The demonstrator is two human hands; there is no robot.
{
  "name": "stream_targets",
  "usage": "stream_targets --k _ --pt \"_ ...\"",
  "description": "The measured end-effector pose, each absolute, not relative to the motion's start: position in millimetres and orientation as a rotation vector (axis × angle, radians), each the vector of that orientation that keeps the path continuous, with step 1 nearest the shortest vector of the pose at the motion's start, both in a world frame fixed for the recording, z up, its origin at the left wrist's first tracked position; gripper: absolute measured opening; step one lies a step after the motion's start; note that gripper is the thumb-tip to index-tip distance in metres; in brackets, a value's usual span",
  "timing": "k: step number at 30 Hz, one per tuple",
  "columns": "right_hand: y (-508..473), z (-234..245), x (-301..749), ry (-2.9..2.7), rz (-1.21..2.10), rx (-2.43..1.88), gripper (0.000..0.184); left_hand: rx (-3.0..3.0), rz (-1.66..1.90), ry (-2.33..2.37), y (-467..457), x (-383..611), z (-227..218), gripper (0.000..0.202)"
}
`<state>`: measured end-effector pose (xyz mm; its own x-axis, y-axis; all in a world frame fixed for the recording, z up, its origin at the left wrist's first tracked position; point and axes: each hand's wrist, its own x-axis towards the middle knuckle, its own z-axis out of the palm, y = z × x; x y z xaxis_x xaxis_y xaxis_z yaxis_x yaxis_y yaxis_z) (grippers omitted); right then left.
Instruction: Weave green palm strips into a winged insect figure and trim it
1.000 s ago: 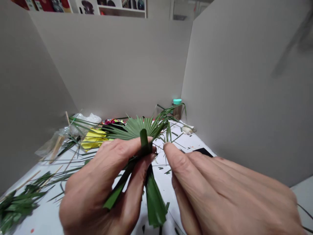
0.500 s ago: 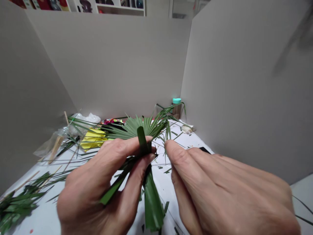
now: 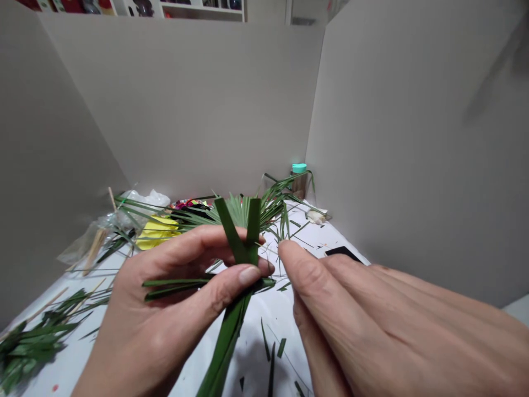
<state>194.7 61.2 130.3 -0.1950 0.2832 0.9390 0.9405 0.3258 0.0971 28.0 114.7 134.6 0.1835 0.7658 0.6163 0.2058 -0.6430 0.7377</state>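
Left hand (image 3: pixel 165 314): thumb and fingers pinched tight on the crossing of several long flat green palm-leaf strips (image 3: pixel 242 242), held above the white table top (image 3: pixel 256 309) so two ends stand up in a V and the rest hang free below. Right hand (image 3: pixel 372 325): just beside the strips, fingertips bunched narrow, holding nothing that shows. Behind: fan-shaped green palm frond (image 3: pixel 231 212), yellow sheet (image 3: pixel 159 231), teal-capped bottle (image 3: pixel 298 179), grey partition boards (image 3: pixel 198 105)
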Motion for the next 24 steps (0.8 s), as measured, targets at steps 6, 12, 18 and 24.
stream_targets --k 6,12,18,24 --pt "58.4 132.2 203.3 -1.767 -0.901 -1.114 0.03 2.0 1.514 0.903 110.1 27.1 139.1 0.04" --pt "61.4 131.6 202.9 -1.791 -0.912 -1.129 0.031 2.047 1.684 1.085 105.0 33.5 138.9 0.026" --pt "64.9 129.3 202.5 -1.765 -0.913 -1.115 0.026 2.241 1.697 1.162 100.4 26.3 120.7 0.04" --pt "66.6 124.6 207.5 -1.919 -0.891 -1.035 0.031 2.426 1.86 1.115 100.5 33.5 113.9 0.034"
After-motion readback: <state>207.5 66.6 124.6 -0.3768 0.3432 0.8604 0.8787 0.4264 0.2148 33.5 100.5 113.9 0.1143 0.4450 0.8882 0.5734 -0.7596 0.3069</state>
